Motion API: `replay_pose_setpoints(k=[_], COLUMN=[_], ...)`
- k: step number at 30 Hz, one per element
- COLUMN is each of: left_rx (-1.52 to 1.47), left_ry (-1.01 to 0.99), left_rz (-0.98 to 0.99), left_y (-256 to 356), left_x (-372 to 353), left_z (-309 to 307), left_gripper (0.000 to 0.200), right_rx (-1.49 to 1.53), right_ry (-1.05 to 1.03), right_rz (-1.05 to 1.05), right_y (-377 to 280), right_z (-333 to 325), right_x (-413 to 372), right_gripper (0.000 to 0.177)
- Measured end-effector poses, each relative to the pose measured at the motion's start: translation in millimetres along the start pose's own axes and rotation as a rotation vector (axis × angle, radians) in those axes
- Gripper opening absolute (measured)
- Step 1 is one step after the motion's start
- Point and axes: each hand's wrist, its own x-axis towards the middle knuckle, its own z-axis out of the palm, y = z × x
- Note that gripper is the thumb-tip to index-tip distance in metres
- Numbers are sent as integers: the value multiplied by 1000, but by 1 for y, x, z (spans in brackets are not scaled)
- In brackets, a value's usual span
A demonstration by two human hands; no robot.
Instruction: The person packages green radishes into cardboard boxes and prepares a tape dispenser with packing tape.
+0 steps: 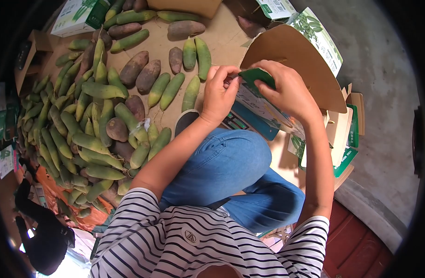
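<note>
A printed cardboard box (291, 55), partly unfolded with its brown inside showing, stands in front of my knees. My left hand (219, 92) pinches the edge of a green flap (256, 76) of that box. My right hand (286, 90) grips the same green flap from the right side. Both hands are closed on the flap, close together, thumbs toward each other. Below them lies the box's white and green printed panel (256, 104).
A big heap of green and brown-purple elongated fruits (92, 120) covers the cardboard-lined floor on the left. Flat box blanks (344, 139) are stacked at the right. More boxes (78, 16) stand at the top left. A person in dark clothes (41, 231) is at the lower left.
</note>
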Motion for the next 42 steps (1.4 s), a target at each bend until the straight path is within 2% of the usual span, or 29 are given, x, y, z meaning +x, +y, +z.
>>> replay_pose_setpoints(k=[3,6,8,11,12,17,26,29,32,36,39,42], left_rx=[11,-26,-91,-482,-495,-510,-397,-166,34,169,138,82], left_ry=[-13,-14,-10,28,37,73,194,174,159,51,-4,-8], left_rz=[8,-6,-6,-144,-174,-262,-241,-137,15,42,-50,-54], left_y=[-4,-4,-4,-16,-19,-20,-20,-28,-16,-3,4,1], left_x=[1,1,0,-6,-6,-8,-17,-21,-25,-33,-34,-35], left_z=[0,0,0,5,4,2,22,21,18,17,20,24], left_gripper=[17,14,14,12,12,11,10,10,19,41,46,38], right_rx=[69,154,154,140,135,274,351,370,351,254,255,223], right_ry=[-184,-388,-438,-519,-546,-562,-602,-595,-571,-523,-549,-530], right_rz=[-34,68,162,263,290,337,444,405,354,274,267,260], right_y=[8,13,14,5,3,19,22,26,29,32,31,29], right_z=[-6,-14,-17,-24,-26,-17,-21,-19,-18,-19,-19,-20], right_x=[15,27,30,33,34,34,41,41,40,41,41,39], right_gripper=[33,37,35,33,32,32,32,31,31,32,30,31])
